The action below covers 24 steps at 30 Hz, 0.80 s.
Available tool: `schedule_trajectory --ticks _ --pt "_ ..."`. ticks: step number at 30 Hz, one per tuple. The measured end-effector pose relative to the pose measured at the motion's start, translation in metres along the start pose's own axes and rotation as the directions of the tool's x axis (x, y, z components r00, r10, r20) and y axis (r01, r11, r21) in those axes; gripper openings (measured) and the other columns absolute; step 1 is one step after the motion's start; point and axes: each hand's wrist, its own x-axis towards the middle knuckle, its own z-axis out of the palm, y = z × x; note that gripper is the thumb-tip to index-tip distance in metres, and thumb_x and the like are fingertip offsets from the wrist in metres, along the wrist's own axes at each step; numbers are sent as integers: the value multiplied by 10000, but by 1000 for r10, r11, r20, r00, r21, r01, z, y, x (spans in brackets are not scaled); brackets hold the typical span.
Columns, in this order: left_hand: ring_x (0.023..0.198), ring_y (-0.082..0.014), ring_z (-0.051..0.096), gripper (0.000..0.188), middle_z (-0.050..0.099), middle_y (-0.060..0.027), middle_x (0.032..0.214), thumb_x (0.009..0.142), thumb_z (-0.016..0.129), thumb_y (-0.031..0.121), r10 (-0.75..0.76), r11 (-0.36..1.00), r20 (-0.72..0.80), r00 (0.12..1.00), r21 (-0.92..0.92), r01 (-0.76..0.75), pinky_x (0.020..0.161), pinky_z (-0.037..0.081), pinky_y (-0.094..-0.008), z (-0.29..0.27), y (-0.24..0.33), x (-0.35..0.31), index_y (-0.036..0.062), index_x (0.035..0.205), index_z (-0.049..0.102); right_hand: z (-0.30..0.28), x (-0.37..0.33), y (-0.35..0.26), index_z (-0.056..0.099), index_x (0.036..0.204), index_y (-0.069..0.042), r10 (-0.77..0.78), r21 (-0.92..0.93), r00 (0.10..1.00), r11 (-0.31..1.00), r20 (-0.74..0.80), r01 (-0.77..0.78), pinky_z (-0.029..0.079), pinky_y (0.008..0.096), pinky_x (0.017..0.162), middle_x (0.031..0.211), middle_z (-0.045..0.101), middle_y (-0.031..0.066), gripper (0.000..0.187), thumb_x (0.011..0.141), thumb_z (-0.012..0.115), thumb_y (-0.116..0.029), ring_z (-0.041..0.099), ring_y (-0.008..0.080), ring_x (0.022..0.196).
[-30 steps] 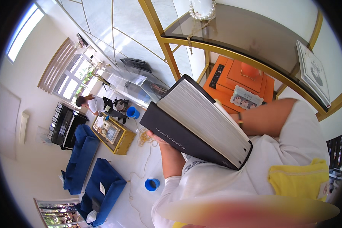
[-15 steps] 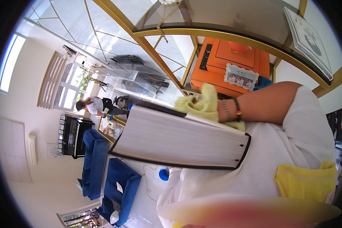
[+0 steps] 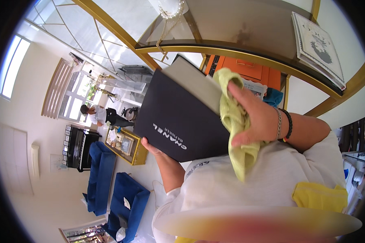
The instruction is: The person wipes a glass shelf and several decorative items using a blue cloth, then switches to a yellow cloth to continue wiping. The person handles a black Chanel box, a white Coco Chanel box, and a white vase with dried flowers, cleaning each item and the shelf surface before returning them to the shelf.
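My left hand (image 3: pixel 152 147) grips the lower edge of a thick black hardcover book (image 3: pixel 178 117) and holds it upright in front of my chest, cover toward me. A yellow-green cloth (image 3: pixel 235 125) is bunched in my right hand (image 3: pixel 255 117), which presses it against the book's right edge and pale page block. Bracelets circle my right wrist.
A gold-framed glass shelf (image 3: pixel 239 50) stands just behind the book, with a flat book (image 3: pixel 318 48) on top, a string of pearls (image 3: pixel 172 14) and orange boxes (image 3: pixel 251 71) below. Further off are blue sofas (image 3: pixel 109 190), a gold coffee table (image 3: pixel 123 143), a black piano (image 3: pixel 75 148) and another person (image 3: pixel 99 115).
The book has turned from lying with its page edges up to standing with its black cover facing me. My right hand has brought the cloth over its right edge.
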Motion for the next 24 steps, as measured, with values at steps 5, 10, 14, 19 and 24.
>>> schedule_trajectory --ticks 5,10,14,19,24 --pt "1032 -306 544 660 514 -164 1177 733 533 412 -68 997 -64 996 42 71 871 462 -433 28 30 4 23 1250 408 -17 3 -4 168 1383 -22 135 175 984 978 -117 -114 265 309 1009 1320 348 156 932 653 704 -244 342 224 1221" --pt "999 -297 559 601 532 -173 1144 753 539 364 -128 961 -111 986 232 151 854 470 -395 86 70 23 -3 1217 433 -44 6 -8 258 1366 -36 233 558 957 824 -170 -101 341 268 936 1258 401 82 725 738 581 -202 416 148 1107" --pt "956 -279 574 543 555 -169 1107 754 553 314 -180 938 -89 980 284 198 817 482 -366 132 88 46 -17 1176 467 -61 -6 -5 304 1334 -19 212 677 928 734 -306 56 439 224 723 959 528 40 647 784 588 -206 521 81 837" --pt "974 -290 565 538 554 -171 1101 726 576 268 -127 947 -67 990 288 141 849 467 -381 173 86 71 -13 1173 465 -68 -35 6 241 1365 -8 97 577 835 765 -542 287 370 277 912 1226 446 94 730 753 599 -181 456 143 1089" --pt "1062 -325 509 691 509 -191 1146 659 617 299 27 928 224 974 357 -108 928 413 -414 172 68 69 4 1244 397 -41 -70 32 108 1396 -10 55 526 788 773 -613 354 226 339 1040 1394 275 126 994 643 721 -220 297 197 1266"
